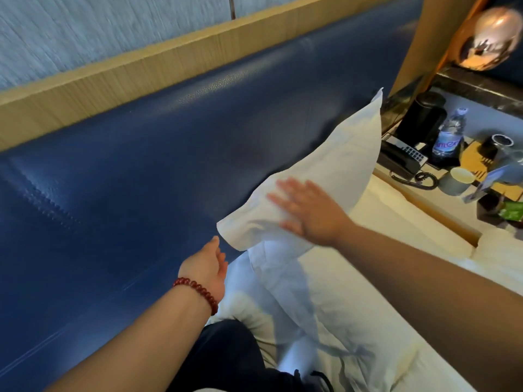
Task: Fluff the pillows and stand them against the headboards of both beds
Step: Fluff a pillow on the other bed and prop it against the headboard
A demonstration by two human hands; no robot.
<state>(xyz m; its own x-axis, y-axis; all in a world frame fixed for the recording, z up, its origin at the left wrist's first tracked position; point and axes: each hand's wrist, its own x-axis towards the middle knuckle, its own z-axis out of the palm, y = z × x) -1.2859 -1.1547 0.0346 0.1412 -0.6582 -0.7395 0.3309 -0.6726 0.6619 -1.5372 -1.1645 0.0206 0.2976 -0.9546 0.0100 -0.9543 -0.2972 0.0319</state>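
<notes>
Blue headboard backed the leaning pillow — right hand lay flat on it, left hand loose beside its near corner, nothing gripped.

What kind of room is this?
Probably a hotel bedroom: a white pillow stands against a padded blue leather headboard, and nearby sit a black corded telephone, a black kettle and a clear plastic water bottle.
</notes>
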